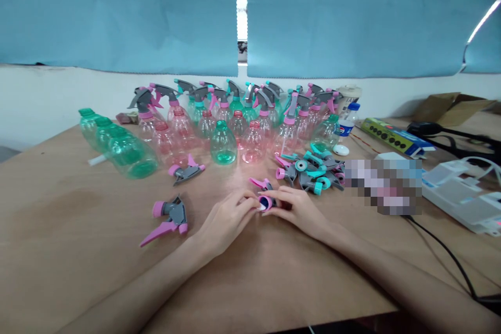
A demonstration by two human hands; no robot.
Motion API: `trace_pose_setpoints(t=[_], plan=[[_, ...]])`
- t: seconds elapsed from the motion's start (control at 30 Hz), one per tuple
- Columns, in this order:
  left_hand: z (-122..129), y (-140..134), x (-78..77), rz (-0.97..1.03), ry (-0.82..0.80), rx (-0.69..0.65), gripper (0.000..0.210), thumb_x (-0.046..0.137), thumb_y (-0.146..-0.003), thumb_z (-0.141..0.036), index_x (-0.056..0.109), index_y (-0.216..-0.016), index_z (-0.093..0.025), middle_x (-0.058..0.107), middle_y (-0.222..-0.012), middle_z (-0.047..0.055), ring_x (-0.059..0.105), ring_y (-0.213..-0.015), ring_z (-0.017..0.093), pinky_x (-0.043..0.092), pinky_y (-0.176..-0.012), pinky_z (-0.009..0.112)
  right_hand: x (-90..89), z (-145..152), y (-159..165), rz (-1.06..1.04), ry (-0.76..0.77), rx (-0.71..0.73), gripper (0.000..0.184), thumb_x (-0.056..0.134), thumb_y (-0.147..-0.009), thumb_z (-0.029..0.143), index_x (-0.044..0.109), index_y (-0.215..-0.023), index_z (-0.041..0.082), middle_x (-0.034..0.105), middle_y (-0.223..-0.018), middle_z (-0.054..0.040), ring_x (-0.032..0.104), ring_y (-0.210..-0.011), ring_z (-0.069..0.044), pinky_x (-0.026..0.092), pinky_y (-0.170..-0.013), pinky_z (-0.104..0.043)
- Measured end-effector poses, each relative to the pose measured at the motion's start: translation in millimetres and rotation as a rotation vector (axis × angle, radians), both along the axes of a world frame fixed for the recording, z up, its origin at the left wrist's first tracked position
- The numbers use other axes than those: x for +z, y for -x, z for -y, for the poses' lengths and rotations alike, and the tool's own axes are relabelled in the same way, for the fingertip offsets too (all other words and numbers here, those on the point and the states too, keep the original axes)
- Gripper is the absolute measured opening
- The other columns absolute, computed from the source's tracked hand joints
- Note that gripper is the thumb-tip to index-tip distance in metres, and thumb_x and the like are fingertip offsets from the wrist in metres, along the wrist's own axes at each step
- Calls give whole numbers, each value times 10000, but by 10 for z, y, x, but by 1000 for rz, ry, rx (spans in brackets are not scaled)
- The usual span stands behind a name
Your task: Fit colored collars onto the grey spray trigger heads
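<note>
Between both hands is a grey and pink trigger spray head [266, 202], its pink collar facing me. My right hand [299, 209] is closed around its side. The fingers of my left hand [230, 214] pinch a small white piece [261, 206] at the collar's opening; its exact kind is too small to make out. To the left lie two loose pink and grey spray heads, one near [172, 216] and one farther off [187, 171]. A heap of teal, pink and grey spray heads [309, 167] lies beyond my right hand.
Pink and green bottles stand behind, including a green bottle [223, 143] and a pink bottle [253, 143]; several carry spray heads. Green bottles [125, 146] lie at left. At right are a drink bottle [346, 122], a power-strip box [391, 135], a clear plastic case [465, 193] and a black cable [446, 250].
</note>
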State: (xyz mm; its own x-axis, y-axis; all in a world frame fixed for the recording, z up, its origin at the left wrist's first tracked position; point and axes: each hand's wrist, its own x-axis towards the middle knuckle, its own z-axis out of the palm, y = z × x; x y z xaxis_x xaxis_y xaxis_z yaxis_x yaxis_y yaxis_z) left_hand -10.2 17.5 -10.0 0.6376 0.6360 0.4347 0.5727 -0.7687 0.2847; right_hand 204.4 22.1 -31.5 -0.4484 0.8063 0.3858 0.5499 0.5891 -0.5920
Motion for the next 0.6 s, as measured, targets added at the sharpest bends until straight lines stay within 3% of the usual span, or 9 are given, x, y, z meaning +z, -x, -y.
trace_pose_setpoints(t=[0.17,0.27,0.4,0.6], plan=[[25,-11,10,114,3,13,115,455,-929,-196,556,-875,-180,629,-831,15,603,-759,146,503,-699,264,12,28,20,-23,20,8,338,637,-833,344,643,-1139,201,578,-760,-4,537,-649,-124,463,-648,-242],[52,-29,24,175,47,79,120,462,-921,-217,563,-981,-195,619,-820,-2,589,-658,115,511,-641,238,31,49,34,-33,35,23,336,610,-850,378,638,-1150,229,556,-737,6,523,-635,-118,448,-616,-229],[74,-45,55,193,84,75,230,444,-921,-188,589,-1096,-222,612,-908,19,597,-699,112,516,-630,223,35,63,43,-50,20,31,352,617,-842,390,633,-1160,240,541,-718,15,504,-620,-115,436,-607,-225],[79,-18,68,261,30,58,161,473,-923,-198,628,-967,-199,667,-907,35,647,-811,148,540,-718,261,74,98,70,-48,47,34,306,601,-852,400,663,-1089,217,581,-710,10,502,-617,-115,423,-595,-222]])
